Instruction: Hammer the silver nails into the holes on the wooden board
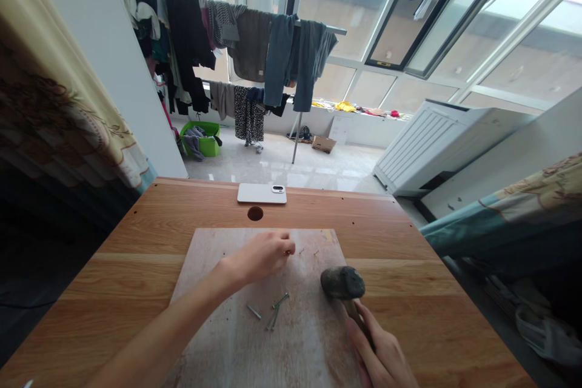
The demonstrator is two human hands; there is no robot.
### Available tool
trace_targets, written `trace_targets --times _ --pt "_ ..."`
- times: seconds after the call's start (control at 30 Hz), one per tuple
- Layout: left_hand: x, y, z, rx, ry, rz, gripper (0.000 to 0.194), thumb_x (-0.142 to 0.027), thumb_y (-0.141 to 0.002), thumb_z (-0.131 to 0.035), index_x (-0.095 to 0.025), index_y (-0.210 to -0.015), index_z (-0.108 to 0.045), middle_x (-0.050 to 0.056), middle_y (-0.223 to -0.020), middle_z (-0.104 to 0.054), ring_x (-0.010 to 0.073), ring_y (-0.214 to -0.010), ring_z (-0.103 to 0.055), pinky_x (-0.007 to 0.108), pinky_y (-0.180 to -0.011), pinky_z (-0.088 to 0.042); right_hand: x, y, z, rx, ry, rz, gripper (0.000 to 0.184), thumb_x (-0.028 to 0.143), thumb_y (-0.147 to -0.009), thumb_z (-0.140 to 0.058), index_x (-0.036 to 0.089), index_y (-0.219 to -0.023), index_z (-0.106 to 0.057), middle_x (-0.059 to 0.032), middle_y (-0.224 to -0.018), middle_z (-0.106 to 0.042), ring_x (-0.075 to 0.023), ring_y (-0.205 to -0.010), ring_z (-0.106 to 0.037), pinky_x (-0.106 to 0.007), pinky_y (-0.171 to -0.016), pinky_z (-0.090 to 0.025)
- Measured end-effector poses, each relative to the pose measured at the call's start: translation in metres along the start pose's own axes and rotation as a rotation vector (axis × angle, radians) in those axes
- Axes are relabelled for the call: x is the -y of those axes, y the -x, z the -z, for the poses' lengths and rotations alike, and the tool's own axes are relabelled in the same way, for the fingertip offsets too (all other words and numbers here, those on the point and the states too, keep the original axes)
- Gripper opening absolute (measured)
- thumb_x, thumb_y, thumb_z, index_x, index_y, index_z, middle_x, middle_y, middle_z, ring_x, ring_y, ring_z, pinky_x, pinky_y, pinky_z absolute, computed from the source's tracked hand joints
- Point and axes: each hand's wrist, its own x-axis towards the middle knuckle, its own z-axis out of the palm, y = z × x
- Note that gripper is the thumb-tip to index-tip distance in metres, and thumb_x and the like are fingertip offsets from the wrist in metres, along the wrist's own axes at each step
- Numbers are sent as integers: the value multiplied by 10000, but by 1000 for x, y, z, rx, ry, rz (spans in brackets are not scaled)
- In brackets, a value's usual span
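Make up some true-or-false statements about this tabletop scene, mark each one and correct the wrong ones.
1. The right hand grips a mallet. True.
2. Loose nails lie on the board. True.
3. The smartphone lies on the board too. False: it lies on the wooden table, beyond the board's far edge.
4. The left hand is spread flat. False: its fingers are curled in.
5. The mallet's head is bright red. False: it is blackish.
6. A green tub with clothes in it stands on the floor. True.
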Motion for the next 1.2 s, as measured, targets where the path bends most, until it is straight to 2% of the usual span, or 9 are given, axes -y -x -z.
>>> trace_targets --times 0.1,0.27,0.4,0.6,0.83,1.03,1.2 --pt "4 2 -10 -95 155 35 192 -26 -837 -599 -179 -884 -705 19 -930 -675 149 -785 -625 250 -725 -454 0 0 -1 -20 19 36 681 696 -993 -397 234 -1415 -667 -33 -478 -650 -337 -573 -747 -358 -497 -565" --pt "11 7 -25 -222 378 72 204 -60 -851 -583 -177 -990 -674 -6 -863 -652 122 -721 -596 235 -704 -479 6 0 1 -48 38 80 675 688 -997 -412 208 -1386 -686 6 -404 -553 -293 -476 -687 -326 -466 -543" --pt "13 8 -29 -252 390 77 242 -69 -837 -583 -180 -1039 -659 -3 -874 -664 124 -729 -608 249 -727 -510 12 1 -1 -48 -38 56 674 691 -978 -452 194 -1378 -672 45 -398 -477 -206 -335 -522 -271 -340 -410" --pt "14 9 -29 -272 396 58 169 -94 -862 -568 -185 -968 -664 1 -875 -659 127 -733 -608 255 -729 -512 35 -5 -11 9 -109 54 679 654 -1002 -428 134 -1408 -586 93 -513 -425 -115 -353 -388 -227 -366 -338" --pt "17 9 -31 -259 375 38 150 -88 -878 -581 -179 -909 -696 15 -893 -659 137 -786 -622 251 -752 -493 77 -23 -15 64 -75 189 600 618 -987 -488 151 -1324 -657 73 -527 -470 -126 -368 -443 -220 -358 -352" --pt "18 8 -34 -266 383 64 266 -85 -865 -575 -185 -1086 -684 9 -886 -691 149 -789 -629 269 -762 -509 101 -26 -27 31 -78 200 589 576 -1023 -450 132 -1387 -584 106 -462 -445 -132 -340 -452 -222 -383 -358" --pt "21 7 -39 -292 408 72 423 -86 -845 -589 -189 -1251 -645 2 -872 -696 147 -744 -628 262 -727 -501 100 -31 -34 48 17 245 562 558 -1032 -441 163 -1395 -610 76 -491 -483 -156 -380 -490 -238 -399 -388"
